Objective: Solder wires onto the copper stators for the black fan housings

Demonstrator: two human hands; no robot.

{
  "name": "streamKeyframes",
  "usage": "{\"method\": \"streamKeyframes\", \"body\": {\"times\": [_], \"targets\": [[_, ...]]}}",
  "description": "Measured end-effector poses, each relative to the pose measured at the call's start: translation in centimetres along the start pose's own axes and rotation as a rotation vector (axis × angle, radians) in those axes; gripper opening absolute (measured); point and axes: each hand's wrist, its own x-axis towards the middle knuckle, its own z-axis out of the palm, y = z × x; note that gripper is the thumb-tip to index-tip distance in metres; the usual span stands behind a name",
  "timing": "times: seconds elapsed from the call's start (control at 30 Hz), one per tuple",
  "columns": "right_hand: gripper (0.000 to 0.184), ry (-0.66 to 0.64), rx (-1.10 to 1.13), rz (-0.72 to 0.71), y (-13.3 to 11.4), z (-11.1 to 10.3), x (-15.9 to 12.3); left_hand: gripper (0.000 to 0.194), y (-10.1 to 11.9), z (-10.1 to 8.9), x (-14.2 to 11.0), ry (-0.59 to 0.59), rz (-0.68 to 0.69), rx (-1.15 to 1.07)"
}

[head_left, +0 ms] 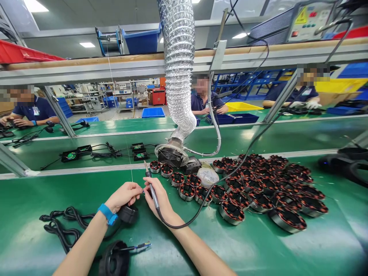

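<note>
"What's in the right hand (159,201)?"

"A soldering iron (152,196). The fingers (148,188) are closed narrowly around its handle, with the tip pointing far."

"And the left hand (123,197)?"

"Its fingers (135,190) are curled in, almost touching the right hand. I can't tell whether they're holding anything."

"What's close by?"

"A round black housing (128,214) sits just under the left hand, and a second one (114,260) lies nearer, with thin wires (140,245) sticking out. A coiled black cable (61,226) lies to the left on the green worktop (273,255)."

"And to the right?"

"Dozens of copper-wound stators (232,216) are crowded together, beside a plastic bag (207,177). Farther off, a foil fume duct (178,65) hangs down, and a co-worker (205,101) sits at another bench."
</note>
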Motion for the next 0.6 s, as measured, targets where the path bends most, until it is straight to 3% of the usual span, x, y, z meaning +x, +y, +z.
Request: {"method": "streamKeyframes", "body": {"times": [0.27, 0.6], "targets": [[0.044, 0.042, 0.082, 0.11, 0.21, -0.42, -0.13, 0.036, -0.33, -0.43, 0.12, 0.019, -0.001, -0.013], [0.043, 0.037, 0.1, 0.138, 0.53, -0.04, 0.29, 0.036, -0.04, -0.46, -0.31, 0.026, -0.01, 0.01]]}}
